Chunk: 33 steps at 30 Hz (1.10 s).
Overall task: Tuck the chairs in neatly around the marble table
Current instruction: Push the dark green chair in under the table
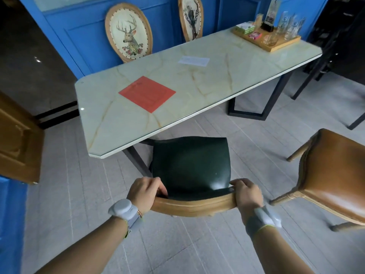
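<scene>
Chairs number four here: the green-seated chair [190, 165] before me, its front edge just under the marble surface [197, 84]; a brown-seated chair [333, 175] well apart at my right; two deer-print chairs [128, 32] against the blue wall [83, 30] on the far side. Grey tiled floor [79, 175] lies below. My left hand [145, 191] and right hand [247, 194] are both wrapped tight on the green chair's wooden backrest rail, one at each end. A red square [147, 93], one paper [194, 60] and a tray [266, 39] of perhaps five glasses rest on top.
</scene>
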Each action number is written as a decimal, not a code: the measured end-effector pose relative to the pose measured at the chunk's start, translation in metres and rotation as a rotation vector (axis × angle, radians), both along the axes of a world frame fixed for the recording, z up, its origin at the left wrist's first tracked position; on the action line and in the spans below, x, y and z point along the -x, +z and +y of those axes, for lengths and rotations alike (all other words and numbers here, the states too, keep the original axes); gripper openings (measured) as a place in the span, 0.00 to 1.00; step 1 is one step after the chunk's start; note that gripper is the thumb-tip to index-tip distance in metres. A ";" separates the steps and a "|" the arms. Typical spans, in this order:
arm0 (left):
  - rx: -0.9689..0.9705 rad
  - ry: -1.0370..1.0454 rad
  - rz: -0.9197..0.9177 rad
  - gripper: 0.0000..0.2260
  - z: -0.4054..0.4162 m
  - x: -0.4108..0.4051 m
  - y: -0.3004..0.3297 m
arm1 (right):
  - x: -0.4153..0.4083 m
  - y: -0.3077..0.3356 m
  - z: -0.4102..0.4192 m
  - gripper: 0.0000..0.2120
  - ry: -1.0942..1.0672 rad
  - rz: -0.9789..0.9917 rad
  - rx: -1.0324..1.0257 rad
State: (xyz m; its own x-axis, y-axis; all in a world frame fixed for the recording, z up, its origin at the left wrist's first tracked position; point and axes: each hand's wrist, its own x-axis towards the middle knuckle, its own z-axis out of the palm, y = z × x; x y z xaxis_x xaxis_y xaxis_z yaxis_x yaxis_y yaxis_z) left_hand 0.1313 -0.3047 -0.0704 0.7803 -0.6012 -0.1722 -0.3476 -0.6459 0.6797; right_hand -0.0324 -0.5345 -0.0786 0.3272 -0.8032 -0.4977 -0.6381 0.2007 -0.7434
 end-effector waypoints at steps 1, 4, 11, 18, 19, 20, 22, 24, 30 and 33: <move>-0.008 0.016 -0.012 0.20 -0.015 0.002 -0.001 | -0.005 0.001 -0.019 0.13 0.001 0.001 -0.010; -0.033 0.069 -0.012 0.17 -0.065 0.008 -0.006 | -0.023 0.004 -0.079 0.10 0.016 0.002 -0.010; -0.018 0.147 -0.053 0.23 -0.148 -0.010 -0.016 | -0.080 0.006 -0.186 0.06 0.087 0.014 -0.051; 0.025 0.263 -0.042 0.21 -0.194 -0.053 -0.010 | -0.144 0.005 -0.232 0.09 0.121 0.016 -0.080; 0.031 0.276 -0.045 0.21 -0.196 -0.058 -0.009 | -0.151 0.002 -0.235 0.09 0.135 0.017 -0.078; 0.054 0.301 -0.046 0.20 -0.197 -0.064 -0.009 | -0.158 0.001 -0.236 0.09 0.141 0.016 -0.085; 0.102 0.364 -0.047 0.19 -0.200 -0.074 -0.006 | -0.170 -0.001 -0.240 0.08 0.165 0.019 -0.092; 0.132 0.405 -0.045 0.19 -0.205 -0.084 -0.003 | -0.183 -0.002 -0.245 0.08 0.205 0.017 -0.086; 0.170 0.521 -0.033 0.20 -0.225 -0.089 -0.003 | -0.196 -0.007 -0.274 0.16 0.371 0.057 -0.008; 0.163 0.756 -0.053 0.19 -0.226 -0.076 -0.007 | -0.193 -0.009 -0.278 0.20 0.466 0.088 0.034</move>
